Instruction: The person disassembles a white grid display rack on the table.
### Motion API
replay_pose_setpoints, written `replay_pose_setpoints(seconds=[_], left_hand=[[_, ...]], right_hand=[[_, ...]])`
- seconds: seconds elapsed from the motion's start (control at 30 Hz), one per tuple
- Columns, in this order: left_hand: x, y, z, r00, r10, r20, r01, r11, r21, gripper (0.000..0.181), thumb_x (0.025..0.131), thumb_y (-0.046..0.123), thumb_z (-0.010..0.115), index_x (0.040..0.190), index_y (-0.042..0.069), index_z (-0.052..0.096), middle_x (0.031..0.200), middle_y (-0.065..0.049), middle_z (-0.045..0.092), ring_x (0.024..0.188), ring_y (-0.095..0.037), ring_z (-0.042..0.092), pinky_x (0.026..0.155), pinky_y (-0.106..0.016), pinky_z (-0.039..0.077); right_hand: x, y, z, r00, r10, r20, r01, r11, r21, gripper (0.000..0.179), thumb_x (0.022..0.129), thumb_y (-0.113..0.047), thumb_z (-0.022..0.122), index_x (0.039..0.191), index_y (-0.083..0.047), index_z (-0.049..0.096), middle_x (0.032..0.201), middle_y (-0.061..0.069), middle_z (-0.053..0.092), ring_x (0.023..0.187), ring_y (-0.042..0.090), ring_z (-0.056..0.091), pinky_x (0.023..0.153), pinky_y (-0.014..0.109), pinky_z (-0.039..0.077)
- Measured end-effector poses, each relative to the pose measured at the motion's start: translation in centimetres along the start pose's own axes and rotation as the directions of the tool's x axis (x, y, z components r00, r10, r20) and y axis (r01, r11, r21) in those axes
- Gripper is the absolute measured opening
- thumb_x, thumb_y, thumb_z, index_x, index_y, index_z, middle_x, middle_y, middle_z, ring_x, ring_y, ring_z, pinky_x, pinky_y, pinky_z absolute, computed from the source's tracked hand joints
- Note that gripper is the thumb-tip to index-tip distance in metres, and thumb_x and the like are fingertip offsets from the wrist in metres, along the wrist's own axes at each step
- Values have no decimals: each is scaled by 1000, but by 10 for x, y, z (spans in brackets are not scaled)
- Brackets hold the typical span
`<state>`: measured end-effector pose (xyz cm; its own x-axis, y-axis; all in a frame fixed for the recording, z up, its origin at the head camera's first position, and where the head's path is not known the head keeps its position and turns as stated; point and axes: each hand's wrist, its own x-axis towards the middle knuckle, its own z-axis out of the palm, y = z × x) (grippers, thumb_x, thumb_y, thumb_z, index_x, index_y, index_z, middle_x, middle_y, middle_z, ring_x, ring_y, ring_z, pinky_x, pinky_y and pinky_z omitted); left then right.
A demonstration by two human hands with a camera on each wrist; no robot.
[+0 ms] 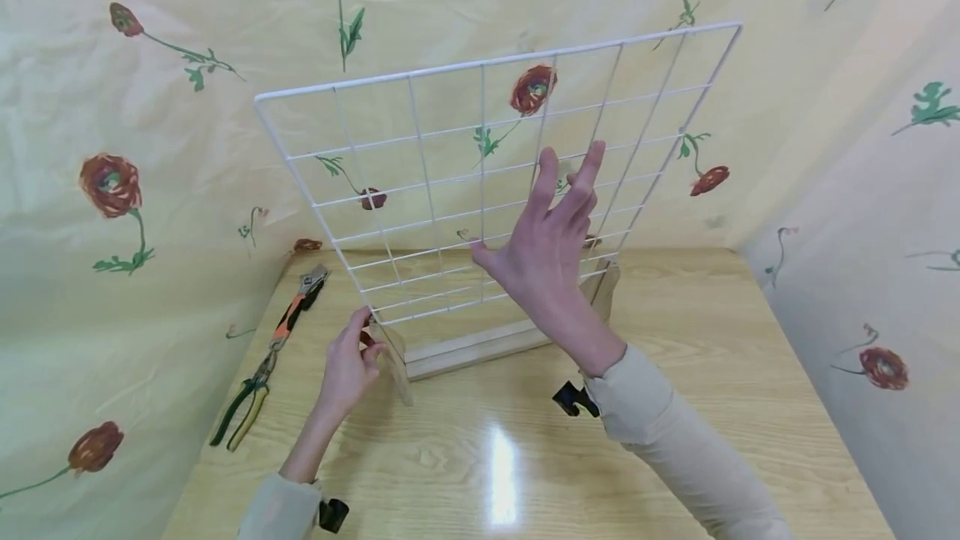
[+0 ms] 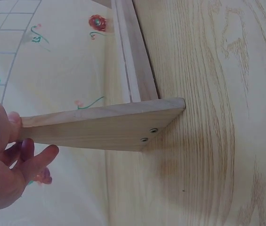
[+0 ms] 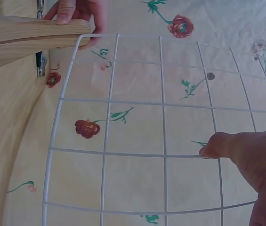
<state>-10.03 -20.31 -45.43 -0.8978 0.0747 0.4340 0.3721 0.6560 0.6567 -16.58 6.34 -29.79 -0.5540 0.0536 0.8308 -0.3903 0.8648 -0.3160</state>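
Observation:
A white wire grid panel (image 1: 482, 64) stands tilted in a pale wooden stand made of two side pieces and a crossbar (image 1: 472, 348). My left hand (image 1: 348, 369) grips the upper end of the left side piece (image 2: 100, 129) between thumb and fingers. Two screw heads (image 2: 153, 130) show low on that piece's outer face. In the right wrist view, a lower corner of the grid meets the end of the grooved wooden side piece (image 3: 34, 28). My right hand (image 1: 551, 261) is spread against the grid, its thumb along a horizontal wire.
Pliers (image 1: 258, 386) with dark and yellow handles lie on the table's left side. Beyond them is an adjustable wrench (image 1: 291, 311) with an orange and black handle. Flower-patterned sheeting (image 1: 180, 215) closes off the back and both sides of the wooden table (image 1: 697, 390).

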Motion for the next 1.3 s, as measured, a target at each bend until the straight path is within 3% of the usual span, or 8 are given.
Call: replay_pose_setpoints(seconds=[0.4,0.63,0.77,0.93,1.3], left_hand=[[1,1,-1,1000,7,10,-7,1000,9,56,77,-23,71,125,0,53,99,-17,65,73,-23,62,52,-27,52],[0,0,-2,1000,30,4,-30,999,10,55,78,-22,71,126,-5,52,97,-18,64,73,-25,62,55,-29,55],[0,1,-2,999,36,6,-36,999,21,54,78,-21,71,126,-5,53,98,-19,64,73,-25,62,56,-31,56],[3,2,-2,1000,27,10,-28,999,41,55,78,-20,72,127,-4,52,93,-16,64,73,-25,62,56,-32,56],[1,3,-2,1000,-7,28,6,1000,25,55,79,-21,71,127,-3,51,95,-17,63,75,-27,63,58,-35,57]], right_hand=[[13,-4,-18,999,-2,-36,2,1000,1,139,51,-43,97,150,-19,3,153,34,-1,113,43,38,78,54,48],[11,3,-27,1000,-14,-10,15,999,30,140,50,-42,97,151,-17,3,154,35,-3,113,43,37,84,54,47],[7,12,-32,1000,-3,-10,4,999,46,140,51,-39,98,151,-19,3,154,35,-3,117,42,36,90,54,45],[-2,26,-36,1000,8,-4,-8,999,47,140,50,-31,99,152,-18,5,154,35,-4,120,41,35,88,55,46],[-22,51,-51,991,103,83,-105,994,29,136,51,-30,100,150,-17,7,157,32,-9,124,41,31,92,56,44]])
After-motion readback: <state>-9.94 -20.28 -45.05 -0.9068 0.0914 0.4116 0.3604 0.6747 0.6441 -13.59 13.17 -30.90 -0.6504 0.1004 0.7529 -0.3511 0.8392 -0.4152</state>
